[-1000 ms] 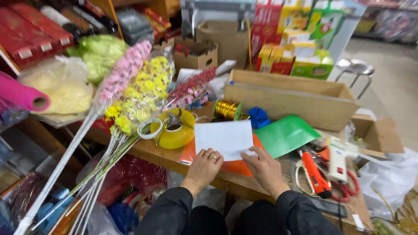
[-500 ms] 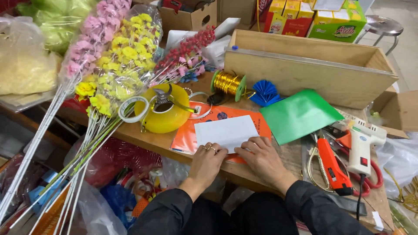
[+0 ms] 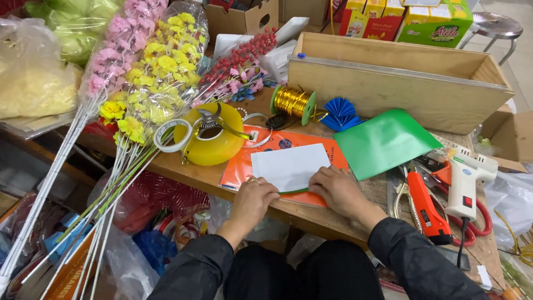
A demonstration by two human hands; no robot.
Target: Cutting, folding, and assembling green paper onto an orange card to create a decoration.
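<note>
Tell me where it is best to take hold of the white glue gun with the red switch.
Probably by its handle: the white glue gun lies flat, handle towards the person, with the right hand nearest. Come from above, avoiding the nozzle and the black cord.

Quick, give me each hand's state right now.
Left hand: fingers curled, pressing the near edge of the white folded paper sheet.
Right hand: fingers bent, pressing the same sheet's near right corner.

Just beyond my fingers lie a gold wire spool (image 3: 292,102) and a blue paper fan (image 3: 340,114). Right of my fingers sit a green sheet (image 3: 383,141) and a white glue gun (image 3: 465,180).
</note>
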